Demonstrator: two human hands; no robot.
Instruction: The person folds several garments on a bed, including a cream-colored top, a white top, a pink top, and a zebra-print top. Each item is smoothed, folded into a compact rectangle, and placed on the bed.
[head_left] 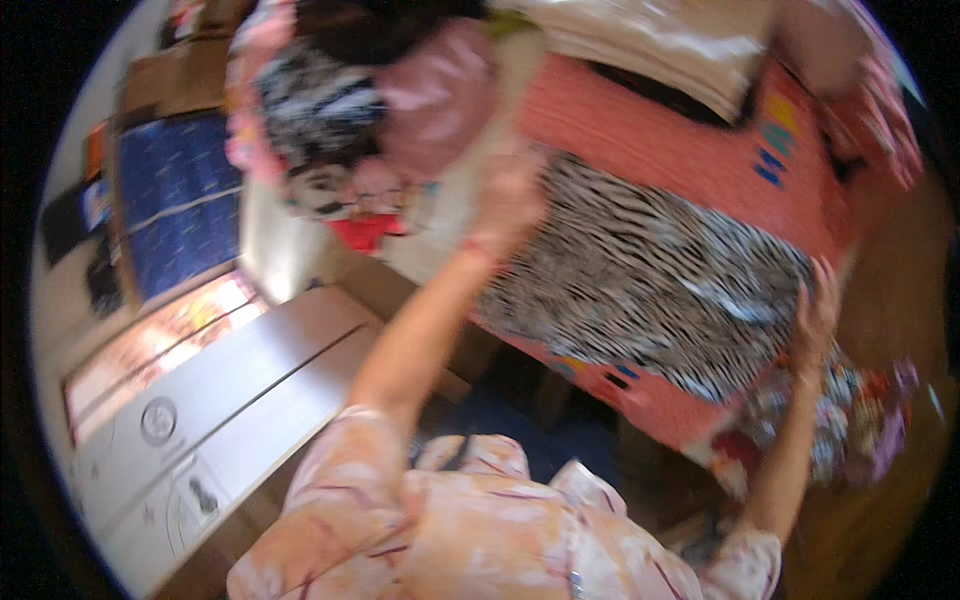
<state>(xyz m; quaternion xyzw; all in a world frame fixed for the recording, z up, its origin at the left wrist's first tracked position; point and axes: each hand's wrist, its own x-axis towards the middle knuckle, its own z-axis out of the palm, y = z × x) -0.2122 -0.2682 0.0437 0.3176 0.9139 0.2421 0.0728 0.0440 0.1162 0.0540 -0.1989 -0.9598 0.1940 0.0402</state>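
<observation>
A zebra-striped piece of fabric (650,270) lies spread flat in front of me, with a glossy sheen toward its right end. Beneath it is a coral-pink fleecy cloth (610,120) with coloured patches. My left hand (510,205) is at the fabric's left edge, smeared by motion, so its fingers cannot be made out. At the opposite edge, my right hand (818,310) rests with its fingers stretched out along the fabric's border.
Heaped at the back left are a pink bundle (440,95) and other soft goods. A shiny cream package (660,45) lies at the far side. White printed boxes (220,410) stand at left, near a carton of blue packs (180,195). Wrapped items (850,410) sit low at right.
</observation>
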